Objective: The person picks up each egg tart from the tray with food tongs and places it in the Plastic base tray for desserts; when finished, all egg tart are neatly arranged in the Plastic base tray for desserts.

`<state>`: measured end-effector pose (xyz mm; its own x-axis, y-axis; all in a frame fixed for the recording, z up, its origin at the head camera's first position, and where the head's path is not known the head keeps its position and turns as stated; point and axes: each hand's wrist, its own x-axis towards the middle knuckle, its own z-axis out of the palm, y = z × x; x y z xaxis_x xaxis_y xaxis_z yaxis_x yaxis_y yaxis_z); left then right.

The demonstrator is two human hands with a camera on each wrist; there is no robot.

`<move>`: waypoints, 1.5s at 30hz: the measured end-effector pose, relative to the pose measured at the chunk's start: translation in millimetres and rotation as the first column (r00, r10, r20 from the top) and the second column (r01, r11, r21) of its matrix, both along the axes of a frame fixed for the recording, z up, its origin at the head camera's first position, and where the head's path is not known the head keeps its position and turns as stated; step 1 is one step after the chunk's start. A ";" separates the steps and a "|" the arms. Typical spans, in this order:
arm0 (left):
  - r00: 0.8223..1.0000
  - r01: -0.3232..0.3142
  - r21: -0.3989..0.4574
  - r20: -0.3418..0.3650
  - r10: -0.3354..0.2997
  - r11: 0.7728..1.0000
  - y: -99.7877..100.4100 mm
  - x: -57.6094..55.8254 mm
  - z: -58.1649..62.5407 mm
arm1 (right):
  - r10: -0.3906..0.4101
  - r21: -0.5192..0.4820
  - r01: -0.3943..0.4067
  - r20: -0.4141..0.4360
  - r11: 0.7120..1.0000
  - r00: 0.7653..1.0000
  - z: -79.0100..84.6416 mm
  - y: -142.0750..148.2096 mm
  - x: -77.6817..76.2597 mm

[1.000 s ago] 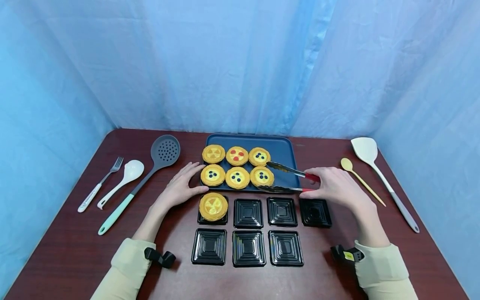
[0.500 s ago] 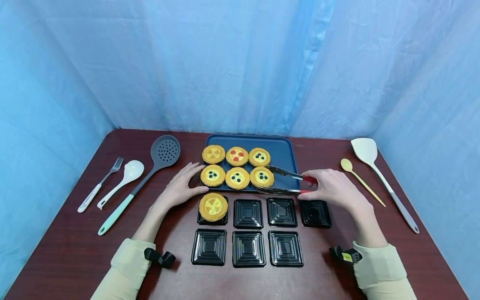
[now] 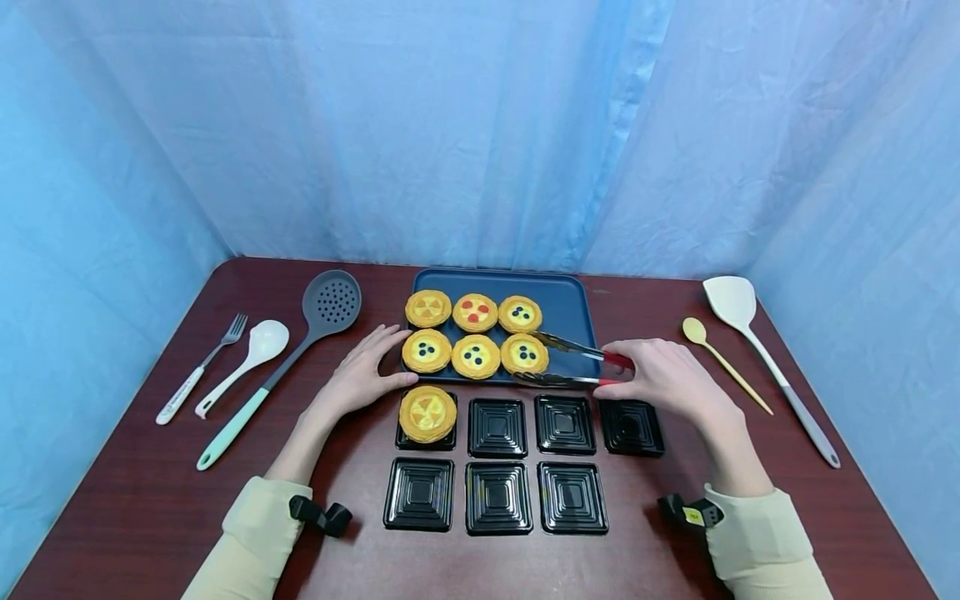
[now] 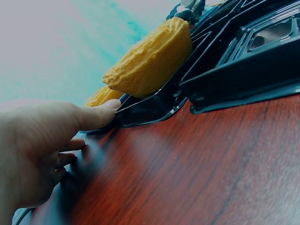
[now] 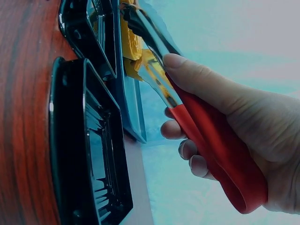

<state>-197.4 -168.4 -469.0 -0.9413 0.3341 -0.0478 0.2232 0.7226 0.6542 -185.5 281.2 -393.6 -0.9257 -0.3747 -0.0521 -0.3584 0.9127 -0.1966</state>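
My right hand grips the red handles of metal tongs. In the head view the tong arms stand apart, with their tips at the back and front edges of the blueberry-topped egg tart at the front right of the tart group. Several tarts sit in two rows on a dark blue baking tray, one of them topped with red pieces. At the tray's left edge lies my left hand, fingers spread, thumb by the front corner. Just in front, another tart sits on a small black square tray.
Several more black square trays fill two rows in front. To the left lie a fork, a white ladle and a slotted skimmer. A yellow spoon and a white turner lie on the right. Blue curtains surround the table.
The right hand and tongs have shifted slightly left and nearer, so the upper tong tip moved from the back-row tart to the front-row one. The left hand stayed in place.
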 end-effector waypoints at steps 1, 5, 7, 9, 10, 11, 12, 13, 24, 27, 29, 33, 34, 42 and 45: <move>1.000 0.000 -0.001 0.000 0.000 1.000 -0.1 0.0 -0.1 | 0.001 -0.001 -0.001 -0.001 1.000 1.000 -0.2 0.0 -0.2; 1.000 -0.001 -0.003 -0.001 0.001 1.000 -0.3 0.0 -0.5 | 0.007 0.002 -0.007 -0.013 1.000 1.000 -0.2 -0.2 -0.3; 1.000 -0.001 -0.004 -0.001 0.001 1.000 -0.3 -0.1 -0.7 | 0.007 0.003 -0.007 -0.015 1.000 1.000 -0.2 -0.3 -0.2; 1.000 -0.001 -0.002 -0.001 0.001 1.000 -0.3 -0.2 -0.8 | 0.007 0.006 -0.007 -0.020 1.000 1.000 -0.1 -0.7 -0.1; 1.000 -0.001 -0.002 -0.001 0.001 1.000 -0.2 -0.2 -0.8 | 0.008 0.007 -0.008 -0.023 1.000 1.000 -0.1 -0.9 0.0; 1.000 0.000 -0.002 -0.001 0.000 1.000 -0.2 -0.3 -0.8 | 0.008 0.007 -0.008 -0.024 1.000 1.000 -0.1 -1.0 0.0; 1.000 0.000 -0.002 -0.001 0.000 1.000 -0.1 -0.3 -0.7 | 0.009 0.007 -0.009 -0.026 1.000 1.000 -0.2 -1.2 0.0; 1.000 0.000 -0.003 -0.001 0.000 1.000 -0.1 -0.3 -0.7 | 0.010 0.007 -0.010 -0.029 1.000 1.000 -0.2 -1.5 0.0; 1.000 -0.001 0.000 0.002 0.001 1.000 -0.4 0.1 -0.1 | 0.024 0.019 -0.023 -0.054 1.000 0.998 -0.5 -2.4 -0.1; 1.000 -0.003 0.001 0.007 0.003 1.000 -0.7 0.3 0.0 | 0.028 0.020 -0.026 -0.060 0.999 0.998 -0.1 -2.8 0.3; 1.000 -0.002 0.001 0.007 0.002 1.000 -0.6 0.2 -0.1 | 0.029 0.020 -0.027 -0.063 0.999 0.998 0.0 -2.9 0.5; 1.000 0.001 0.004 0.007 -0.001 1.000 -0.3 0.0 -0.3 | 0.027 0.019 -0.026 -0.062 0.999 0.998 -0.4 -2.6 0.6; 1.000 0.002 0.004 0.007 -0.002 1.000 -0.2 0.0 -0.3 | 0.027 0.019 -0.026 -0.061 0.999 0.998 -0.6 -2.5 0.5; 1.000 0.003 0.006 0.007 -0.003 1.000 -0.2 0.0 -0.7 | 0.032 0.022 -0.031 -0.070 0.999 0.997 -1.5 -2.1 0.3; 1.000 0.004 0.008 0.007 -0.004 1.000 -0.4 0.0 -0.8 | 0.034 0.026 -0.032 -0.073 0.999 0.997 -1.8 -1.9 0.1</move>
